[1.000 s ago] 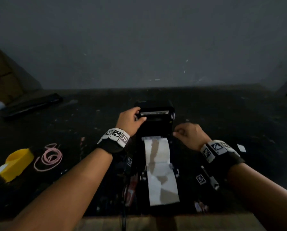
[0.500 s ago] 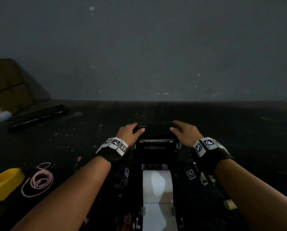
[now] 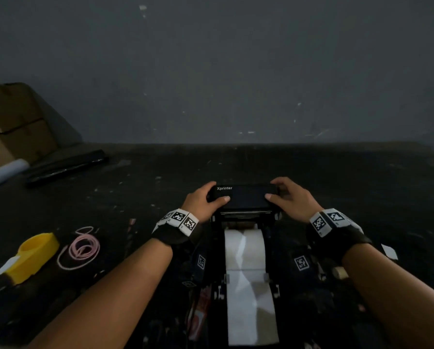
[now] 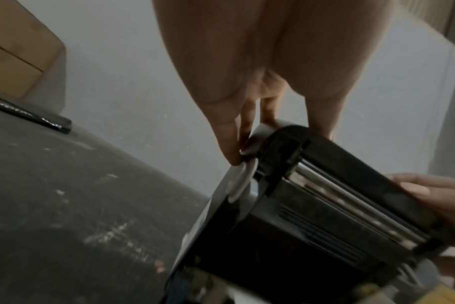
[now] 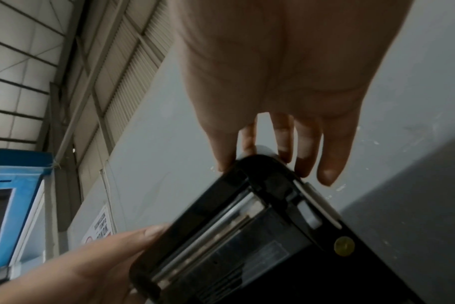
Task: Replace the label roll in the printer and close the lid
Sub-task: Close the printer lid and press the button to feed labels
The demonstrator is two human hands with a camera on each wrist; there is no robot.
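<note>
A black printer stands mid-table, and its lid [image 3: 245, 196], marked "Xprinter", is tipped down toward me. My left hand [image 3: 211, 195] grips the lid's left corner, thumb on top and fingers round the side. At the right corner my right hand [image 3: 279, 193] holds it the same way. A white label strip [image 3: 246, 260] runs out from under the lid toward me. In the left wrist view the lid's underside [image 4: 338, 195] shows a metal roller, with my fingers [image 4: 226, 142] on its edge. The right wrist view shows the same lid [image 5: 247, 236] under my fingers [image 5: 286, 142].
A yellow tape dispenser [image 3: 32, 255] and a pink coiled cord [image 3: 81, 249] lie at the left. Farther back left are a black roll [image 3: 67, 167], a white tube [image 3: 4, 172] and cardboard boxes [image 3: 12, 122]. A small white label piece [image 3: 389, 251] lies at the right. A grey wall stands behind.
The lid has swung down from upright. My right hand moved from beside the printer onto the lid's right corner, and my left hand stayed on the left corner.
</note>
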